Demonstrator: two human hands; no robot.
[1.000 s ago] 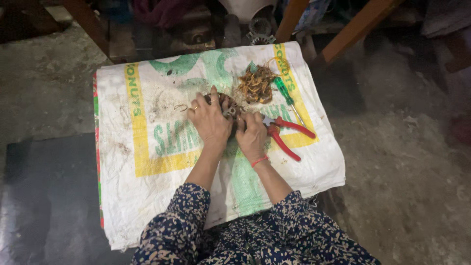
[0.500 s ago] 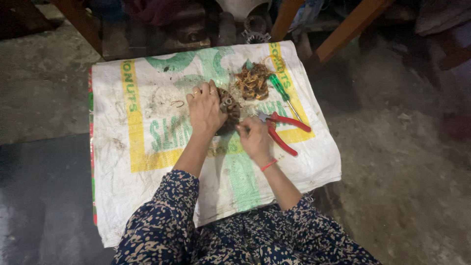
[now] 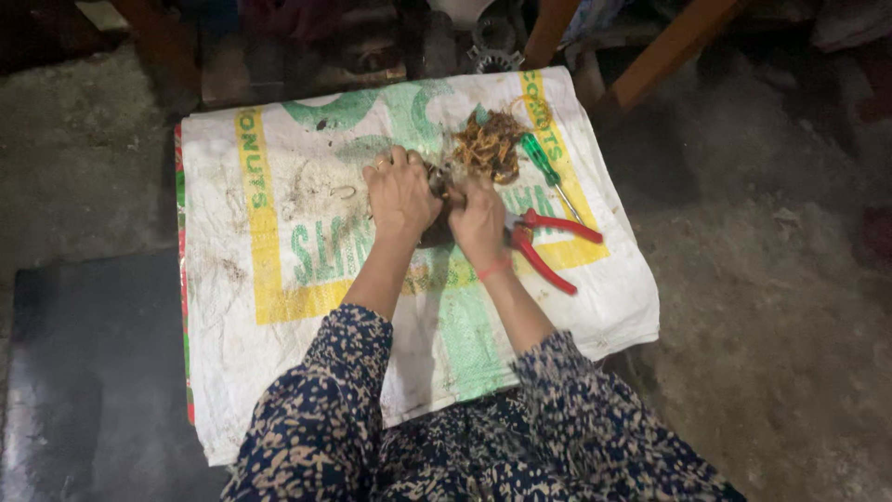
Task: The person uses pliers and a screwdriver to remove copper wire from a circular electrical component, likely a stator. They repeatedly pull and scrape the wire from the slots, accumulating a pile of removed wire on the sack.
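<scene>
Woven sack [image 3: 279,307] on concrete floor, both hands [image 3: 437,200] clenched on dark object [image 3: 437,181], pliers [image 3: 548,246] just right.

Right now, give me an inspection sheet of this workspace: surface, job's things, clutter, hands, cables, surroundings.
Surface: white woven sack with green and yellow print, spread flat on the floor, stained.
Job's things: small dark part gripped between both hands, mostly hidden. Tangle of coppery wire just beyond it.
Clutter: red pliers beside the right hand; green screwdriver next to the wire.
Hands: left hand and right hand both closed on the part; red band on the right wrist.
Cables: nothing seen apart from the wire tangle.
Surroundings: rough concrete floor, wooden legs beyond the sack, dark slab at left.
</scene>
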